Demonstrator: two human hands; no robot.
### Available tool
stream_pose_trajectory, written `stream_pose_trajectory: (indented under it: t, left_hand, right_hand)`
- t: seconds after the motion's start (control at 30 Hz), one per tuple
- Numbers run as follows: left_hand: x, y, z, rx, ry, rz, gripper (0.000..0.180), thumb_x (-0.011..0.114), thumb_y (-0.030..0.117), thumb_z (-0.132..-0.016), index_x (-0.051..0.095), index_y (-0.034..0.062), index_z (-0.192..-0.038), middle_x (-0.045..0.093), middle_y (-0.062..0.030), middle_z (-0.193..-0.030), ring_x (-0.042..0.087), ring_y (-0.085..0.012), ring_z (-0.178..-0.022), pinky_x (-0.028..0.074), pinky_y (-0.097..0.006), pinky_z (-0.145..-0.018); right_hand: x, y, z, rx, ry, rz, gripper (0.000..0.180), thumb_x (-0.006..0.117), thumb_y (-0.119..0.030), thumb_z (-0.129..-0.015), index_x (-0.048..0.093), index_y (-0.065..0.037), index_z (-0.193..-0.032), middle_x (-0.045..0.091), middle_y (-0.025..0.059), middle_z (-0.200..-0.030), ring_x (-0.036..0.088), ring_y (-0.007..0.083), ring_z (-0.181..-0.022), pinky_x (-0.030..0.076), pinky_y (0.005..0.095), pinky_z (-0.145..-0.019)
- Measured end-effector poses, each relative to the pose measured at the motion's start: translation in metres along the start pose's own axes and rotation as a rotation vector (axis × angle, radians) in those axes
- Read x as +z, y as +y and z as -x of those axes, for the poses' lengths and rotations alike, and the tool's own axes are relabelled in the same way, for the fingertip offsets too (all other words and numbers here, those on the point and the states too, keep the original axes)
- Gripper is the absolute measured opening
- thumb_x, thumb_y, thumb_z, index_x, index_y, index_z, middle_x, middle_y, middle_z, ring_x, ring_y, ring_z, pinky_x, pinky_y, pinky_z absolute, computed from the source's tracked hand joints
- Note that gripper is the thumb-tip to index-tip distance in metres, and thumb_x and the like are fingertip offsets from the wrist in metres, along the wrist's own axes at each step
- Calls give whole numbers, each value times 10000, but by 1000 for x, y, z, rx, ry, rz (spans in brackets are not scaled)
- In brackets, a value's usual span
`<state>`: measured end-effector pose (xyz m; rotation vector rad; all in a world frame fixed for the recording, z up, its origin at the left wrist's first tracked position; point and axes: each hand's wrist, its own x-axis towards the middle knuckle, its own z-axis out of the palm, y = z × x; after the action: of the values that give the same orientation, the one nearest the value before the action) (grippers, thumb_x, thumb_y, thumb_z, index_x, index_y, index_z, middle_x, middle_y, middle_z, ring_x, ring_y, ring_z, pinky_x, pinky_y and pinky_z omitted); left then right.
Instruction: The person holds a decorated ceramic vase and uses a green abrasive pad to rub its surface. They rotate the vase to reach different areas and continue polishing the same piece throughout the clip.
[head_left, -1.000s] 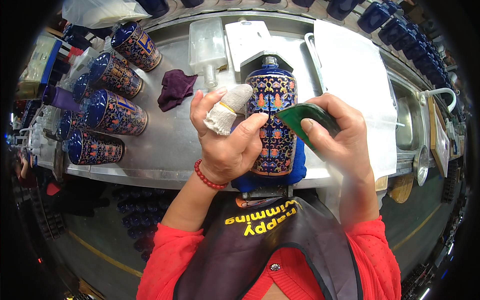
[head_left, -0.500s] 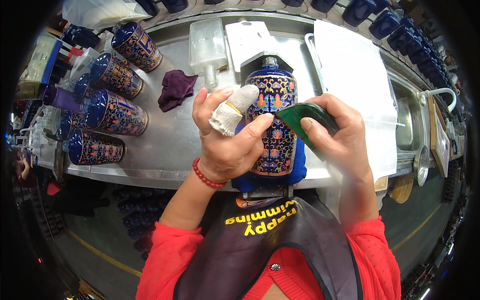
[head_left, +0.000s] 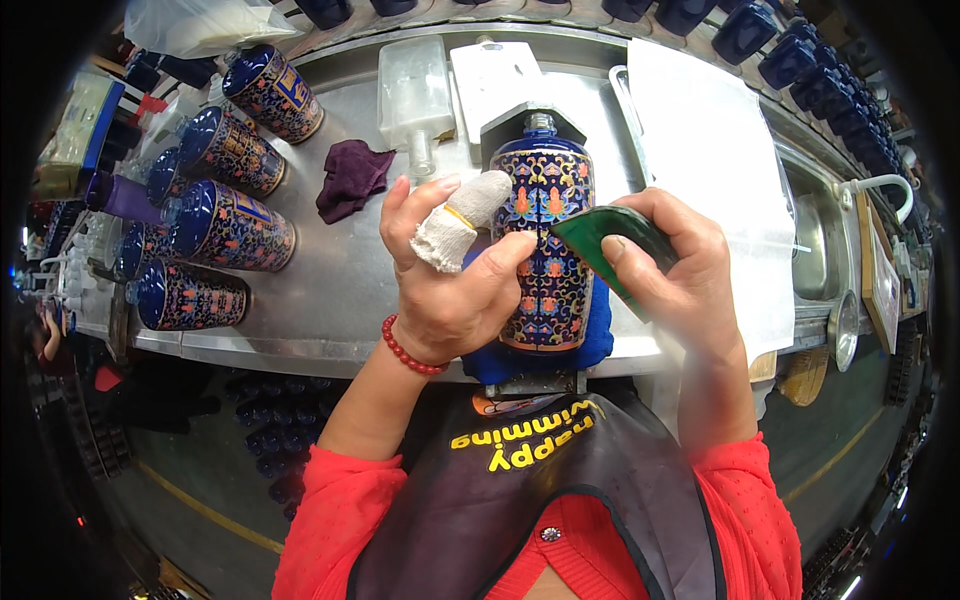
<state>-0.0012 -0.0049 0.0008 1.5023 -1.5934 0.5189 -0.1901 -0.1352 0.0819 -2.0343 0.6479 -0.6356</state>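
Loosely spread, the left hand [head_left: 447, 308] touches the bottle [head_left: 553, 296] while the right hand [head_left: 690, 278] grips a green scraper [head_left: 588, 240].

Glossy bottle [head_left: 550, 300]; smooth metal counter [head_left: 315, 275]; matt cloth [head_left: 353, 180].

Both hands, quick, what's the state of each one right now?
Left hand: open, thumb at the patterned bottle; whether it presses cannot be told.
Right hand: closed, holding the green flat tool.
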Motion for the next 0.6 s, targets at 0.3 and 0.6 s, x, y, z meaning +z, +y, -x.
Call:
stream_pose_trajectory:
  t: [0.3, 0.6]
  left_hand:
    - [0, 2, 5, -40, 1, -13, 377, 725, 90, -743, 792, 163, -1106, 697, -165, -1226, 503, -367, -1260, 255, -566, -1204]
    - [-9, 7, 20, -128, -86, 41, 431, 622, 378, -983, 752, 83, -1268, 683, -163, -1293, 472, -364, -1314, 201, -561, -1223]
  right_hand:
    - [3, 1, -1, -26, 16, 16, 193, 679, -90, -882, 687, 37, -1027, 685, 40, -837, 619, 83, -749, 497, 246, -669]
    - [-1, 10, 9, -291, 73, 245, 326, 627, 106, -871, 658, 39, -1188, 681, 169, -1145, 678, 228, -1024, 542, 312, -877]
